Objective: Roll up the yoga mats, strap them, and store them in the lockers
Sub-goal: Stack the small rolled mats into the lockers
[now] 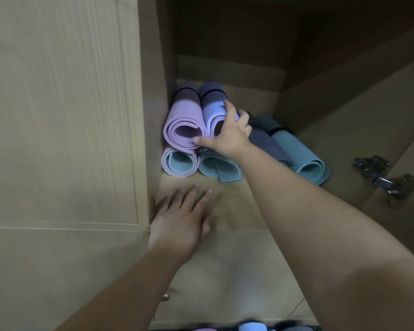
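A right hand [228,132] grips a rolled blue mat [213,111] atop a stack of yoga mats inside an open wooden locker [225,211].

Head view: the fingers curl over the top of the blue roll and the thumb reaches toward the lilac mat [184,125] lying just beside it on the left; both carry a dark strap near their far ends. These two rest on a lilac-and-teal roll [180,162] and a teal roll [216,166], pressed against the locker's left wall. A further teal mat [301,158], partly wrapped in dark grey, lies to the right on the locker floor. The left hand [182,220] hovers flat with fingers straight, holding nothing, near the locker's front edge. A metal hinge [382,175] shows on the right door.
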The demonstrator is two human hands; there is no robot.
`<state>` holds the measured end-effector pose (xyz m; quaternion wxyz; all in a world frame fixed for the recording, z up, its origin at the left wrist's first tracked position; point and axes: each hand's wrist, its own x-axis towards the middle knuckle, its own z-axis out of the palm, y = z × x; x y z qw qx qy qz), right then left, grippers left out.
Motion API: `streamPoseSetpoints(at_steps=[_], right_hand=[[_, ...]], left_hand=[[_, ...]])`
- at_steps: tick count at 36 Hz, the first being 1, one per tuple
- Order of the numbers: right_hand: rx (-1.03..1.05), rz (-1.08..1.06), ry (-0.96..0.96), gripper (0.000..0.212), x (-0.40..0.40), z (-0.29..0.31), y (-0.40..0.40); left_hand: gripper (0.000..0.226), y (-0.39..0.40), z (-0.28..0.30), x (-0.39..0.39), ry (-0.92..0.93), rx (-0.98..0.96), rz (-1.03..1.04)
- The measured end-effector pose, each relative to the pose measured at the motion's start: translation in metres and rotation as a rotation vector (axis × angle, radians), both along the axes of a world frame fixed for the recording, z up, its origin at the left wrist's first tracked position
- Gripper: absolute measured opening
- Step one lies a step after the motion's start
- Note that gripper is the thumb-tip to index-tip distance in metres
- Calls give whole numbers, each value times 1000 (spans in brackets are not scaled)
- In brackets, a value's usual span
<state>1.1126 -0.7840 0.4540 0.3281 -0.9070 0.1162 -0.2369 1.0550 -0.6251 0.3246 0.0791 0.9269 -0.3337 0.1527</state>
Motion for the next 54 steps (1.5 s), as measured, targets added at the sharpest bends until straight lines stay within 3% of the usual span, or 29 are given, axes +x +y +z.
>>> streamPoseSetpoints(at_steps=[4,8,12,17,20,26,29,32,38,40,42,44,47,50,54], right_hand=[[6,44,-20,119,-18,-9,-7],[18,62,-58,108,-37,-25,-2],[10,29,-110,96,-67,-49,7],[-107,-68,-269,82,-127,-91,23],[-199,-113,-295,81,-163,-127,26],[-89,-208,-237,75,-230,-209,23],[-52,-263,-144,75,-260,-250,23],[-26,-260,4,74,-292,-291,23],[-134,-108,613,74,-343,-347,-4],[-157,-109,743,76,-357,-361,-11],[-145,-125,848,75,-370,-374,-15],[-106,-151,934,77,-383,-385,-16],[-43,-167,1051,85,-395,-401,-14],[46,-167,1106,97,-397,-414,-11],[265,-297,1185,119,-395,-430,-8]], left_hand=[[69,-3,6,-5,-2,8,34],[86,-3,5,-5,43,52,36],[83,0,3,-7,49,48,41],[61,2,4,-7,50,2,17],[59,7,-5,-13,-49,-65,-28],[49,22,-64,-63,-241,-311,-227],[51,28,-112,-89,-103,-292,-215],[57,40,-163,-114,177,-205,-161],[59,69,-243,-164,528,-210,-31],[65,81,-272,-189,743,-229,135],[86,88,-297,-210,1073,-175,375],[99,88,-315,-220,1258,-143,408],[91,82,-326,-230,1201,-34,124],[88,73,-326,-243,1349,-125,95],[91,68,-331,-256,1415,-187,78]])
